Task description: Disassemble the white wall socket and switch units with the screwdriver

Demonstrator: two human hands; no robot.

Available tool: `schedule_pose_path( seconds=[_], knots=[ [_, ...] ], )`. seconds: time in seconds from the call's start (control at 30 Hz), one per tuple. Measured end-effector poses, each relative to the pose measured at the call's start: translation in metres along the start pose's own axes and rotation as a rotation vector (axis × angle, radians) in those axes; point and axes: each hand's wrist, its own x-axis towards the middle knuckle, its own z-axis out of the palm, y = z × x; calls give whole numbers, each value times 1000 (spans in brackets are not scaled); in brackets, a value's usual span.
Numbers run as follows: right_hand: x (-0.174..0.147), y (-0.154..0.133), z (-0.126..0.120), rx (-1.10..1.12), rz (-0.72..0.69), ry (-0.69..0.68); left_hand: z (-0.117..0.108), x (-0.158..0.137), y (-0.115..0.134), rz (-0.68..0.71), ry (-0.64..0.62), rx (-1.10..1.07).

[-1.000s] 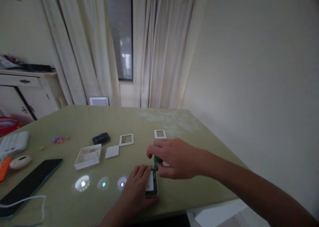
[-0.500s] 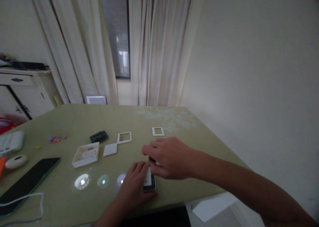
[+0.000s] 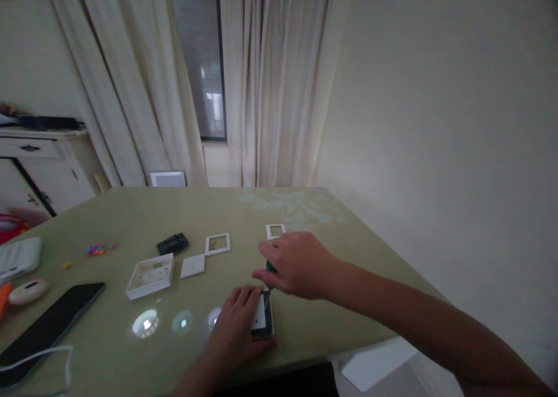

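Observation:
Near the table's front edge lies a small black-and-white wall switch (image 3: 263,320), held by my left hand (image 3: 235,327) with fingers over its left side and thumb at its near end. Just above its far end, my right hand (image 3: 300,266) is closed around a screwdriver (image 3: 271,267) with a green handle, mostly hidden by the fingers. Its thin shaft points down at the switch's far right corner; I cannot tell whether the tip sits on a screw.
Left of my hands lie a white switch box (image 3: 151,276), a white square plate (image 3: 192,265), a black part (image 3: 173,243) and a white frame (image 3: 217,244). A second frame (image 3: 275,227) lies behind my right hand. A phone (image 3: 47,327) and a white cable (image 3: 43,353) are far left.
My right hand has lifted slightly away from the switch, so the green handle and shaft now show. My left hand keeps its hold on the switch.

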Motion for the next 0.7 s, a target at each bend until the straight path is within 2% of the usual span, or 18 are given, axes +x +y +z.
schedule_pose_path(
  seconds=[0.07, 0.1, 0.2, 0.27, 0.4, 0.5, 0.6, 0.7],
  knots=[
    [4, 3, 3, -47, 115, -36, 0, 1, 0, -1, -7, -1],
    [4, 4, 4, -46, 89, -33, 0, 1, 0, -1, -6, -1],
    [-4, -1, 8, 33, -211, 55, 5, 0, -4, 19, 29, 6],
    [-10, -7, 12, 94, -337, 101, 9, -2, -8, 42, 56, 12],
    [-12, -11, 20, 173, -284, 111, 9, -3, -15, 134, 128, 10],
    [-6, -5, 24, 195, -225, 122, 5, 0, -9, 208, 214, -164],
    [-2, -2, 25, 177, -191, 122, 3, 5, 4, 113, 242, -484],
    [-3, -2, 25, 217, -180, 140, 5, 12, 10, 20, 240, -616]
  ],
)
